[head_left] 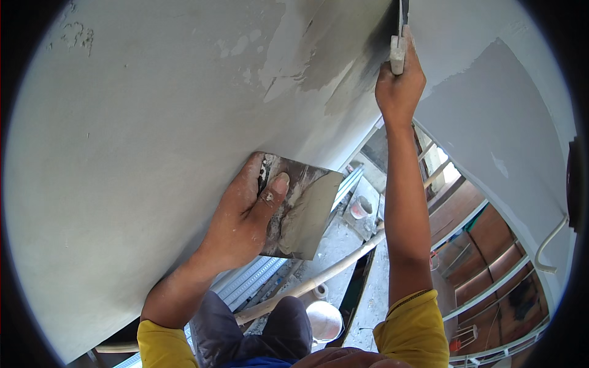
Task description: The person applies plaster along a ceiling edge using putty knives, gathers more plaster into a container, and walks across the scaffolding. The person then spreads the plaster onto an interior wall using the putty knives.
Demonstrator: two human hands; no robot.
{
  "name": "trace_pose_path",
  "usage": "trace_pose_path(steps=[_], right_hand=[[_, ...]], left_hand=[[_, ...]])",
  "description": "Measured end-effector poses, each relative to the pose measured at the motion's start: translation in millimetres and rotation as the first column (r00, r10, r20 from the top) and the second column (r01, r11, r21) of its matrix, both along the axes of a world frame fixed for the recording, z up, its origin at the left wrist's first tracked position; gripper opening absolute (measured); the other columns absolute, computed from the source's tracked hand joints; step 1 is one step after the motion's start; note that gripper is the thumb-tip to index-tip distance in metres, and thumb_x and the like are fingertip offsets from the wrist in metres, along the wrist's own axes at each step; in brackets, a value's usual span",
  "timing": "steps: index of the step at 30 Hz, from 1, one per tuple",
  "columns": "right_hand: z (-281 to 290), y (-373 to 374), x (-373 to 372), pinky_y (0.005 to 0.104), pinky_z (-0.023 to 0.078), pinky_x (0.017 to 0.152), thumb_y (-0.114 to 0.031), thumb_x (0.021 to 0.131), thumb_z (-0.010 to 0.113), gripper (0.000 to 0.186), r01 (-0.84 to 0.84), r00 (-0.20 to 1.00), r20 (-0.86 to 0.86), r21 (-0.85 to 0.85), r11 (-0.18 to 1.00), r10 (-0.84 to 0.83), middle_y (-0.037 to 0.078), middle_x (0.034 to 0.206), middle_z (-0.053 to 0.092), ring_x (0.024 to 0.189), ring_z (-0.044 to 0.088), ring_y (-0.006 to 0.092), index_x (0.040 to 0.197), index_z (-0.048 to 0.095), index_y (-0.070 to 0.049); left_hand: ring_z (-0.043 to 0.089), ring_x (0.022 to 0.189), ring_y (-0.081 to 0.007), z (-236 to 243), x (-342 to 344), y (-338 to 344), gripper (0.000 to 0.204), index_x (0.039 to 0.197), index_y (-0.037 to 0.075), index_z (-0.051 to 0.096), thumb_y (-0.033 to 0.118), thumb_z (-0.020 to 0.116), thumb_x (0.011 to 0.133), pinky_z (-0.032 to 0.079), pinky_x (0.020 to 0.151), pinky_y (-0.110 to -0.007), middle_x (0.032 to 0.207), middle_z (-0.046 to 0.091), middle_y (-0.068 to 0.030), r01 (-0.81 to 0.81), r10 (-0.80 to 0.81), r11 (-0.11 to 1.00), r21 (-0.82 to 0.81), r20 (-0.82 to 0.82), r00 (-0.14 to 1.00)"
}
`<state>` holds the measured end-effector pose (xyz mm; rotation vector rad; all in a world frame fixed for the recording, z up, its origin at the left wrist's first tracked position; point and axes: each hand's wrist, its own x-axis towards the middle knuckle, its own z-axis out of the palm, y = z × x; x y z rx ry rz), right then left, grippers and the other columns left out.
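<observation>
Trowel (399, 37) at top of view, long axis near vertical, blade pointing up against grey wall (153, 104); right hand (399, 86) clenched round handle. Left hand (245, 214) clasps square plaster-smeared hawk (304, 211), thumb on top, tilted.

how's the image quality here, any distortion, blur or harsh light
Head view: strong fisheye, a black rim around the picture and the wall edges bowed; soft, even light on the plaster, brighter daylight lower right; left hand and its putty-laden plate are sharp, right hand with its scraper is slightly soft near the top edge.
</observation>
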<state>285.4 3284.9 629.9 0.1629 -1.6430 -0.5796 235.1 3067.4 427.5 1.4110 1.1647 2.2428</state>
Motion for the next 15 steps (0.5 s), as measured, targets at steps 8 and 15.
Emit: trace_pose_path(steps=[8,15], right_hand=[[-37,2,3,0.0385,0.039,0.102,0.011,0.069,0.052,0.066,-0.083,0.991,0.101,-0.075,0.994,0.090,0.028,0.124,0.055,0.119,0.051,0.0419,0.134,0.046,0.002],[-195,36,5,0.0457,0.013,0.115,-0.028,0.086,0.057,0.072,0.019,0.954,0.290,-0.325,0.946,0.080,0.022,0.150,0.026,0.141,0.021,0.0377,0.146,0.027,-0.003]], left_hand=[[0.051,0.095,-0.0213,4,2,-4,0.034,0.118,-0.007,0.045,0.021,0.046,0.099,0.039,0.090,-0.033,0.103,0.057,-0.0195,0.017,-0.018,1.000,-0.016,-0.015,1.000],[0.047,0.082,-0.0154,5,8,-6,0.023,0.106,-0.002,0.047,0.020,0.048,0.098,0.041,0.078,-0.030,0.086,0.054,-0.0122,0.115,-0.115,0.993,0.012,0.025,0.993]])
